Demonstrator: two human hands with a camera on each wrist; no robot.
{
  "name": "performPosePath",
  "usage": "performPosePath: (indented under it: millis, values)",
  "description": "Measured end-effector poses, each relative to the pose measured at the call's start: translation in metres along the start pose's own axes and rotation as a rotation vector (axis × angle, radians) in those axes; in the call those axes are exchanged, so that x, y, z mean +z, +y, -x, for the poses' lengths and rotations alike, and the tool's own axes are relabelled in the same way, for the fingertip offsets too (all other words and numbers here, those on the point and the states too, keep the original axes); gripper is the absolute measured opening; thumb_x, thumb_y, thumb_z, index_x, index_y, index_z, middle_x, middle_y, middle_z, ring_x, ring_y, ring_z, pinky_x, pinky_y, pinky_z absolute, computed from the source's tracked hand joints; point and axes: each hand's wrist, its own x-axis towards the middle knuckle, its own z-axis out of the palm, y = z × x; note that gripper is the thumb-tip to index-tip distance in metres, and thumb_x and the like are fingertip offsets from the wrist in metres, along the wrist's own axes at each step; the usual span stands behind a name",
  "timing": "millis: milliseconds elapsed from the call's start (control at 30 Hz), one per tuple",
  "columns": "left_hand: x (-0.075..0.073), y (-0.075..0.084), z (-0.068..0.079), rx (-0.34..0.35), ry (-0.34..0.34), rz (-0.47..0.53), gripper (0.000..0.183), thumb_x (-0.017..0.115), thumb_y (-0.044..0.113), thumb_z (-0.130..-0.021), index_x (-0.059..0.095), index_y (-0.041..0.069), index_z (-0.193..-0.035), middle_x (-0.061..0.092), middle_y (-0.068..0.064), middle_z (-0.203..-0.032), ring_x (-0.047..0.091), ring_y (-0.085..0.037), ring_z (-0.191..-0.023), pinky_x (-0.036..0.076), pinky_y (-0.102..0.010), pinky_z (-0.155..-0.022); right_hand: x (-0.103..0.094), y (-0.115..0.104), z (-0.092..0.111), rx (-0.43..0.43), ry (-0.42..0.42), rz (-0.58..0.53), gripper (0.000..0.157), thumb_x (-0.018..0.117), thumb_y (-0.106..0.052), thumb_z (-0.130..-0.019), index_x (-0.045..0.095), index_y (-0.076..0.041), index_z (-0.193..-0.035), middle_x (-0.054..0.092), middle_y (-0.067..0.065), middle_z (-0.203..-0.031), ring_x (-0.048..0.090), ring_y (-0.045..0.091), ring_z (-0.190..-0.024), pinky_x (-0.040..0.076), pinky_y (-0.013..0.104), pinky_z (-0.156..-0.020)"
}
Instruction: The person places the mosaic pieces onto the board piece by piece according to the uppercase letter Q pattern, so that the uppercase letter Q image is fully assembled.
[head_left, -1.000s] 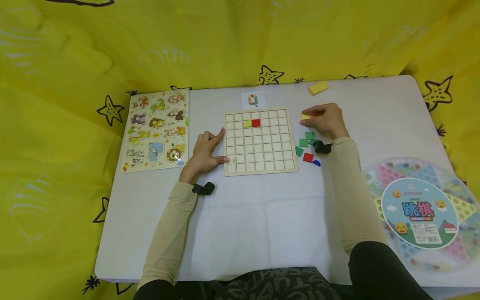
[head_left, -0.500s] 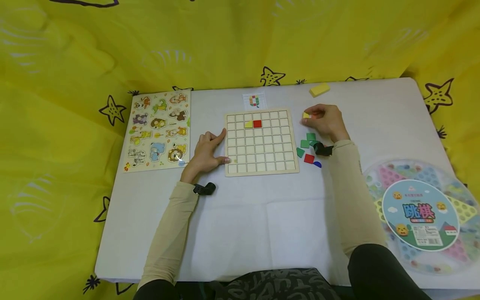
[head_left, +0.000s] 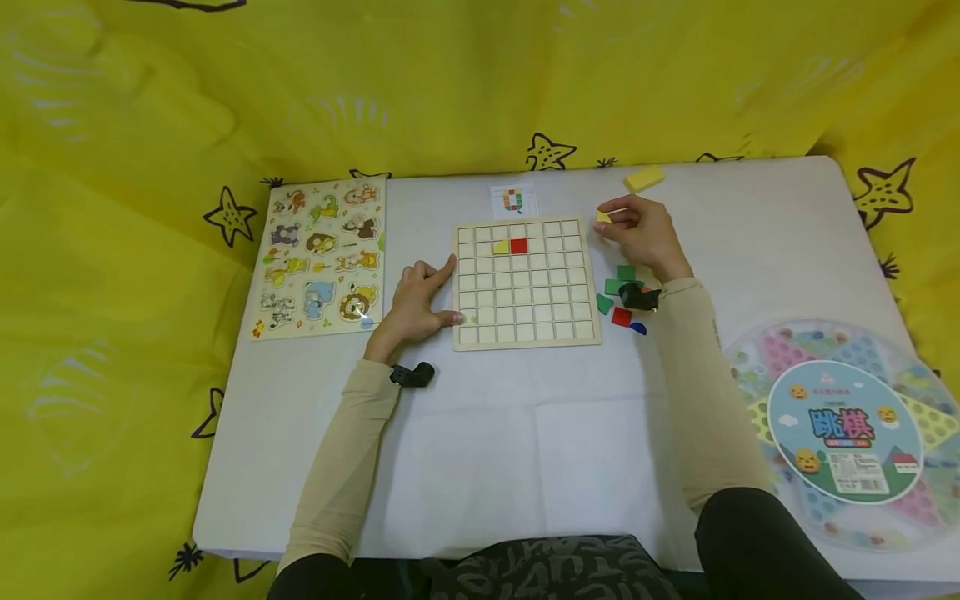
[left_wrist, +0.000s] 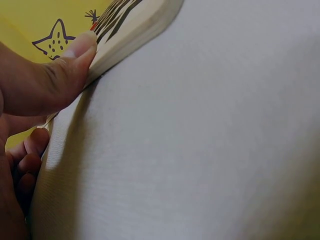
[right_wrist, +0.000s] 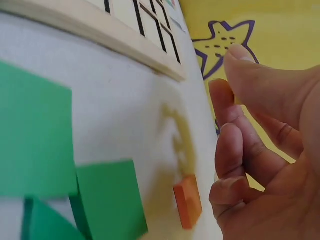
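My left hand (head_left: 414,304) rests at the left edge of a wooden grid board (head_left: 530,342). Its thumb presses the lower-left rim, while the index finger touches farther up the side. Beyond the board's upper right, my right hand (head_left: 647,237) pinches a small yellow piece (head_left: 603,217) between thumb and fingertips, above the table. Fingers mostly cover that piece in the right wrist view. Two pieces sit side by side in the grid: a yellow one (head_left: 501,247) and a red square (head_left: 519,246). An orange piece (right_wrist: 187,202) lies below the right hand.
Several green pieces (head_left: 626,272), a red square (head_left: 621,317) and a blue half-round (head_left: 638,328) lie right of the board. A pattern card (head_left: 513,201) and yellow block (head_left: 644,178) are behind. An animal puzzle (head_left: 318,258) is left; a round game box (head_left: 845,433) right.
My right hand has lifted slightly and shifted left toward the board, carrying the yellow piece. The left hand stays at the board's edge.
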Motion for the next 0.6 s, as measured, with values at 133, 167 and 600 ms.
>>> performPosePath:
  millis: [133, 167, 600]
  values:
    - [0.0, 0.0, -0.001, -0.002, -0.006, -0.006, 0.102, 0.09, 0.027, -0.084, 0.031, 0.017, -0.167, 0.043, -0.013, -0.116, 0.032, -0.028, -0.103, 0.027, -0.037, -0.092, 0.006, -0.003, -0.002, -0.008, -0.011, -0.014, 0.043, 0.075, -0.032, -0.1, 0.068, -0.011, -0.137, 0.062, 0.002, -0.115, 0.051, 0.018, -0.102, 0.045, 0.024, -0.078]
    - [0.0, 0.0, -0.001, -0.003, -0.007, -0.007, 0.102, 0.09, 0.028, -0.084, 0.031, 0.017, -0.167, 0.043, -0.013, -0.116, 0.032, -0.028, -0.103, 0.027, -0.037, -0.092, 0.008, -0.003, -0.003, -0.01, -0.014, -0.018, 0.043, 0.075, -0.031, -0.1, 0.069, -0.011, -0.136, 0.062, 0.001, -0.115, 0.051, 0.018, -0.102, 0.045, 0.024, -0.079]
    - [0.002, -0.002, -0.002, 0.002, -0.006, -0.007, 0.101, 0.089, 0.029, -0.085, 0.031, 0.016, -0.167, 0.044, -0.015, -0.118, 0.033, -0.029, -0.104, 0.027, -0.039, -0.093, 0.036, -0.007, -0.007, -0.081, -0.057, -0.053, 0.038, 0.081, -0.025, -0.095, 0.075, -0.01, -0.129, 0.07, 0.006, -0.114, 0.059, 0.018, -0.097, 0.047, 0.023, -0.084]
